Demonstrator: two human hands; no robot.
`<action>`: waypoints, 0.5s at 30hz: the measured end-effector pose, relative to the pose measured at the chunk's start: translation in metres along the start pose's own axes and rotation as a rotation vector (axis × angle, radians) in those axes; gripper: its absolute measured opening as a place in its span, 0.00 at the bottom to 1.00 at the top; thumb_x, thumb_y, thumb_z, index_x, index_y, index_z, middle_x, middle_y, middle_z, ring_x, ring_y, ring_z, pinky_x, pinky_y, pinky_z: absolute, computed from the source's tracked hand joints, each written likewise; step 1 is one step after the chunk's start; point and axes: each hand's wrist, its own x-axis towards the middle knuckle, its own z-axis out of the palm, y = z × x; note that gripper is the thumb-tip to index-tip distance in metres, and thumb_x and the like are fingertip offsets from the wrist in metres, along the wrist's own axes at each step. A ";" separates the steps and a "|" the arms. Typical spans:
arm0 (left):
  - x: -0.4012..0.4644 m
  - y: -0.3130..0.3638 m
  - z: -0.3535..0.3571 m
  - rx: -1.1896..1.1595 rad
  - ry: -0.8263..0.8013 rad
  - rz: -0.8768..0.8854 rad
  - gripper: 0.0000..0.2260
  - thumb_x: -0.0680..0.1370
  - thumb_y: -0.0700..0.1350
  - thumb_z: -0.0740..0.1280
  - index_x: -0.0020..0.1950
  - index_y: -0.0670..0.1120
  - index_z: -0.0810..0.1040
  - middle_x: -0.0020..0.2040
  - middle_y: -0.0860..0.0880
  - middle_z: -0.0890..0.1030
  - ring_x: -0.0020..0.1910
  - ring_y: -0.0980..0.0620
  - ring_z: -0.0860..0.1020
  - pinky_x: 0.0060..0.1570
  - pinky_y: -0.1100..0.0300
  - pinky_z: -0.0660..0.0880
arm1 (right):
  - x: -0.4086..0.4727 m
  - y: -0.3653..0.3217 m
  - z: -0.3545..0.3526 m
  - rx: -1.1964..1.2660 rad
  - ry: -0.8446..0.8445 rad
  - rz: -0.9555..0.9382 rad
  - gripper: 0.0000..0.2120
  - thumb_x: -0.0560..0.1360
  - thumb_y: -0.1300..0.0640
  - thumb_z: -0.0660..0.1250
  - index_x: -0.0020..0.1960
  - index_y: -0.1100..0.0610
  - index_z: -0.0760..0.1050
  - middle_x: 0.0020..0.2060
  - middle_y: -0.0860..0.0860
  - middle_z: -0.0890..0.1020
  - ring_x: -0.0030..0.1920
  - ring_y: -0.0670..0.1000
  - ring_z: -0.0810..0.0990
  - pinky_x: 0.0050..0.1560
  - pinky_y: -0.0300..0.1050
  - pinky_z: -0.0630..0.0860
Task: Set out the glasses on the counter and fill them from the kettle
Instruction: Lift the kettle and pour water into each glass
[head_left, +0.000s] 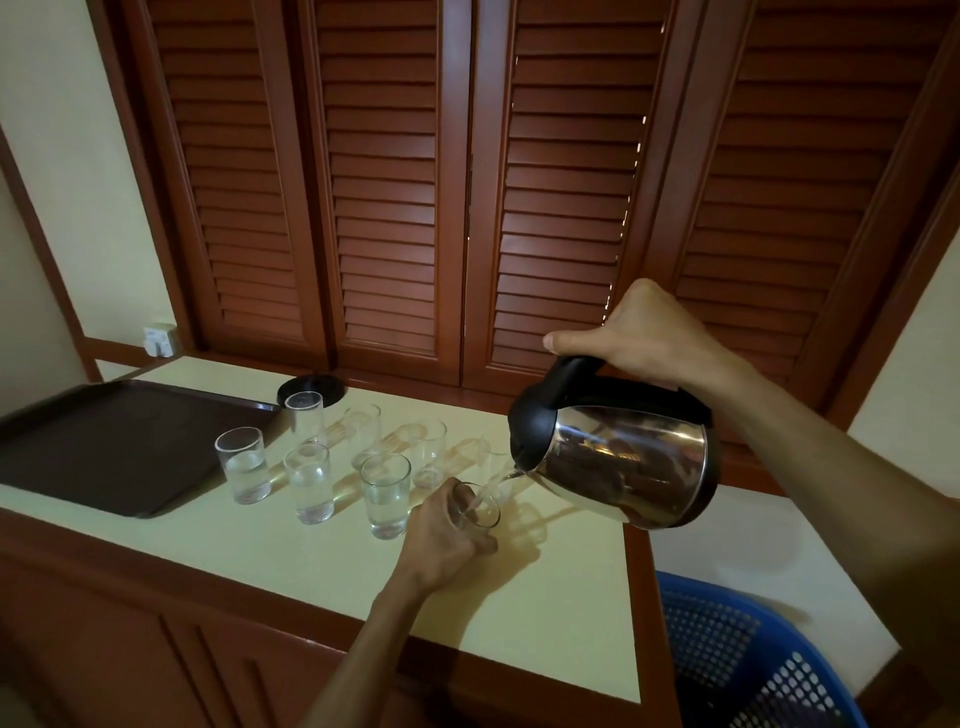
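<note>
A steel kettle (623, 462) with a black lid and handle tilts spout-down, a thin stream of water falling into the front right glass (480, 506). Seven more clear glasses (311, 483) stand upright on the pale counter (545, 613) in two rows, several holding water.

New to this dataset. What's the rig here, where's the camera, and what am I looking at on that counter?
No robot: a person's bare hands, filmed by one wide-angle camera worn on the head, looking down. The right hand grips the handle of a steel kettle, tilted and pouring. The left hand holds a glass on the cream counter, catching the stream. Seven other glasses stand in two rows; the front three, such as the nearest one, hold water. Left of them lies a dark tray; behind sits the black kettle base. A blue basket is lower right.
</note>
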 end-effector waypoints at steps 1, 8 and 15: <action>0.000 0.000 -0.001 0.004 -0.001 0.001 0.20 0.60 0.42 0.80 0.49 0.46 0.77 0.44 0.48 0.83 0.41 0.50 0.80 0.41 0.54 0.79 | 0.000 -0.002 -0.002 -0.002 0.002 0.005 0.29 0.64 0.34 0.77 0.26 0.55 0.69 0.18 0.45 0.65 0.23 0.49 0.66 0.32 0.46 0.65; -0.001 0.000 -0.005 0.025 -0.011 -0.011 0.20 0.62 0.40 0.80 0.49 0.45 0.77 0.42 0.49 0.81 0.38 0.55 0.76 0.36 0.63 0.75 | 0.000 -0.006 -0.010 -0.023 0.009 0.018 0.28 0.65 0.34 0.78 0.28 0.55 0.69 0.20 0.46 0.67 0.23 0.49 0.67 0.31 0.45 0.63; 0.003 0.001 -0.004 0.042 -0.015 -0.019 0.20 0.61 0.41 0.80 0.49 0.46 0.77 0.44 0.48 0.82 0.39 0.53 0.77 0.34 0.62 0.75 | -0.001 -0.012 -0.012 -0.049 0.017 0.023 0.26 0.66 0.35 0.77 0.30 0.55 0.73 0.22 0.47 0.70 0.25 0.49 0.69 0.32 0.44 0.64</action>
